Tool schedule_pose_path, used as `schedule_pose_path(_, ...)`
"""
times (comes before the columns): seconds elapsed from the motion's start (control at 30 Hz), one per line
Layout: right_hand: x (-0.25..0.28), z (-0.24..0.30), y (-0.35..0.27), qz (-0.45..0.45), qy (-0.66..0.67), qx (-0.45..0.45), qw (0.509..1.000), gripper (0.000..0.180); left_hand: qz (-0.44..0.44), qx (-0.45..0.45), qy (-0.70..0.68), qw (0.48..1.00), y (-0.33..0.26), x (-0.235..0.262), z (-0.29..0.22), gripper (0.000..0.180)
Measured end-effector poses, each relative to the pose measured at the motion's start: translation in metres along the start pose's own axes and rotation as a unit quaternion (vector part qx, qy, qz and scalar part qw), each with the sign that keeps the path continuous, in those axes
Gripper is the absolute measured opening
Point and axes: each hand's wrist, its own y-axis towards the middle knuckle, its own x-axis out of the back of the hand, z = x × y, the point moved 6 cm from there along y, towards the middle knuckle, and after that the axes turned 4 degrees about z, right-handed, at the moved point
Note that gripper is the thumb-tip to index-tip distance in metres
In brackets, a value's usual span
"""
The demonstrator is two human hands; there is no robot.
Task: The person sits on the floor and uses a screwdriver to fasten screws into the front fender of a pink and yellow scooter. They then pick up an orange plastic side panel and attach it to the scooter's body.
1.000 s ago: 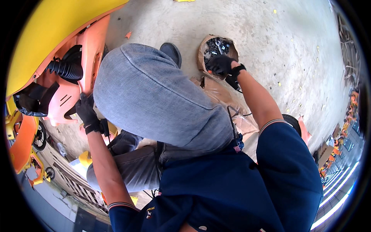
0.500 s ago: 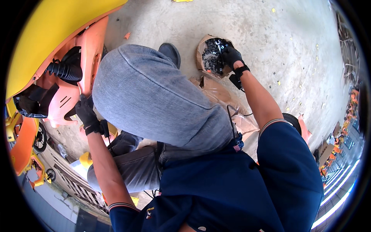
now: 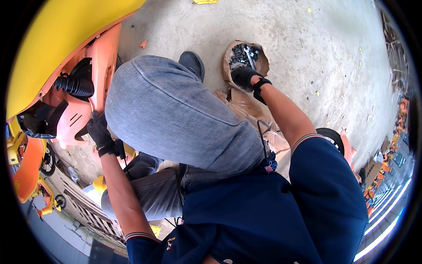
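My right hand (image 3: pixel 243 78), in a black glove, reaches into the near part of a round-edged brown cardboard box (image 3: pixel 263 66). Its fingers are down among small dark metal parts (image 3: pixel 238 55) and are mostly hidden. A silver wrench (image 3: pixel 249 57) lies on those parts, just beyond the hand. My left hand (image 3: pixel 99 132), also gloved in black, is beside my knee at the lower edge of an orange plastic panel (image 3: pixel 105 66). Its fingers are curled closed; what they hold is too dark to make out. A black ribbed rubber boot (image 3: pixel 75 85) sits within the panel's frame.
A large yellow body panel (image 3: pixel 66 39) overhangs the upper left. Crumpled brown wrapping (image 3: pixel 241 101) lies between the box and my leg. A black wheel (image 3: pixel 330 137) stands by my right elbow. More orange and yellow vehicles (image 3: pixel 28 165) are at the far left.
My right hand has moved from the box's right side down and left to its near side. The wrench now lies clear of the hand. My left hand has hardly moved.
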Motion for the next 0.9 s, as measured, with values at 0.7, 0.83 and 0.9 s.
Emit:
schedule_pose_path(0.7, 0.061, 0.012, 0.001, -0.076, 0.058, -0.076, 0.993, 0.034, -0.007, 0.013, -0.028, 0.999, -0.005, -0.005, -0.001, 0.03)
schedule_pose_path(0.83, 0.029, -0.001, 0.009, -0.103, 0.032, -0.125, 0.986, 0.045, -0.001, 0.012, -0.02, 1.0, -0.003, -0.003, 0.001, 0.03)
schedule_pose_path(0.9, 0.017, -0.008, 0.014, -0.139, 0.028, -0.129, 0.981, 0.049, -0.015, 0.002, 0.011, 1.0, -0.002, 0.001, 0.002, 0.03)
